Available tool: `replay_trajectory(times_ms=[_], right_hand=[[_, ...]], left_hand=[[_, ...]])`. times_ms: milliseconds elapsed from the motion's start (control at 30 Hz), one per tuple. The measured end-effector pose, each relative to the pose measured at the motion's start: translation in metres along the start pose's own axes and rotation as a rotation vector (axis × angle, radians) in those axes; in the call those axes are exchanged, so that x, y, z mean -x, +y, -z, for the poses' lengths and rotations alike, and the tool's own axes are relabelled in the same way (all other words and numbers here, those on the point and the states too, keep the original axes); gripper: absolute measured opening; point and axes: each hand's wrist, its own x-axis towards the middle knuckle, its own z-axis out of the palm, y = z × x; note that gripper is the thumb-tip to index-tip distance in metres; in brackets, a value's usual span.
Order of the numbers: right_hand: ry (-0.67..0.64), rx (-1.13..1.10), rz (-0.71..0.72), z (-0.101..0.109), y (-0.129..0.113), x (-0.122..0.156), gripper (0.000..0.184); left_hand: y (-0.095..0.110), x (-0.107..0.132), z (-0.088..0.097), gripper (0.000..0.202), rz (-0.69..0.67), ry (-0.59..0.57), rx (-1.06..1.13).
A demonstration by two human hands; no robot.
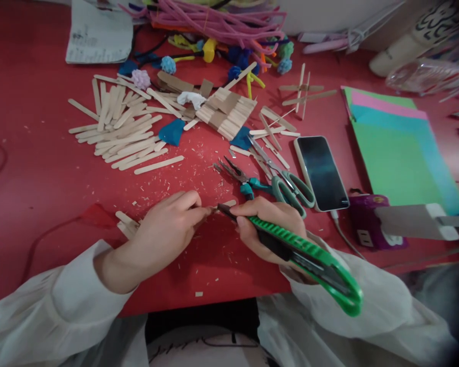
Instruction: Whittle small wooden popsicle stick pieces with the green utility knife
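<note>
My right hand (270,224) is wrapped round a green utility knife (309,257), its handle slanting down to the right. The knife's blade meets a small wooden craft stick (229,204) near my left fingertips. Closed in a pinch, my left hand (174,219) grips the stick's left end, mostly hidden by the fingers. Under my left wrist a few more craft sticks (126,223) stick out. Just beyond my hands lie pliers (237,176) with teal handles and grey-green scissors (290,186). Wood shavings are scattered over the red table (214,285).
Loose craft sticks (118,122) are heaped at the left back, beside a flat panel of joined sticks (227,112). A phone (321,171), a purple power socket (371,224) and coloured paper (398,153) stand to the right. Pink pipe cleaners (218,20) lie behind.
</note>
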Motion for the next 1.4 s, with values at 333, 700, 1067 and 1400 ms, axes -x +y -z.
replay_trajectory(times_ms=[333, 700, 1067, 1400], right_hand=[[-0.091, -0.110, 0.085, 0.000, 0.008, 0.007, 0.017], [-0.151, -0.047, 0.135, 0.005, -0.001, -0.002, 0.020], [0.017, -0.534, -0.622, -0.004, 0.002, 0.003, 0.013], [-0.006, -0.136, -0.251, 0.008, -0.002, 0.003, 0.005]], left_hand=[[-0.001, 0.001, -0.001, 0.039, 0.010, -0.004, -0.012], [-0.004, 0.000, 0.000, 0.033, -0.009, 0.026, 0.005], [-0.002, -0.001, -0.003, 0.023, -0.049, 0.093, 0.021], [-0.001, -0.001, 0.000, 0.026, -0.042, 0.094, -0.022]])
